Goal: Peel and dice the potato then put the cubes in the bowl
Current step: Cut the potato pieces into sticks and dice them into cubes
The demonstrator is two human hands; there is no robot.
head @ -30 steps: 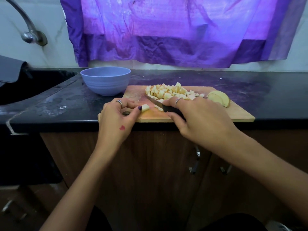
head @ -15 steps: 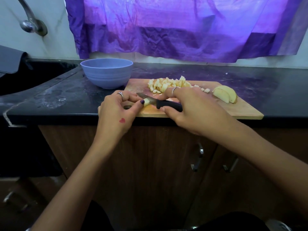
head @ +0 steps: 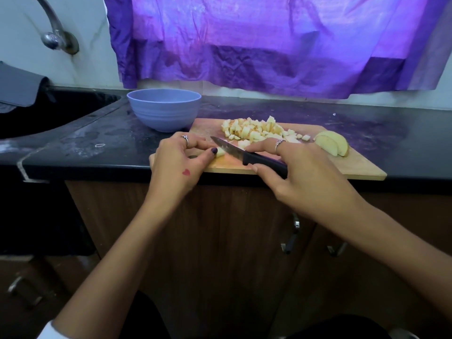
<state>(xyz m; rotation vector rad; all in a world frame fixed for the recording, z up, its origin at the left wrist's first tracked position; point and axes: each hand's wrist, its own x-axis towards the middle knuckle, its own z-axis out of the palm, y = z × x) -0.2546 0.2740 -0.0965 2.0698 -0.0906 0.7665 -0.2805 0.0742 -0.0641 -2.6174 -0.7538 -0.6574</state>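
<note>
— The hands?
— Left hand [head: 178,160] pinches a potato piece [head: 219,151]; right hand [head: 303,177] grips the knife [head: 247,156] beside it.
— And the cubes?
— Cubes [head: 256,130] lie just beyond the right hand; bowl [head: 164,112] beyond the left.

cutting board [head: 354,167] lies at the worktop [head: 97,145] front edge. bowl [head: 164,112] behind its left corner, touching or just beside. sink [head: 36,113] far left. diced pile [head: 256,130] on the board's rear middle; potato wedges [head: 331,143] right of it. my knife [head: 244,155] lies before the pile, a small piece [head: 220,152] left of the blade.
</note>
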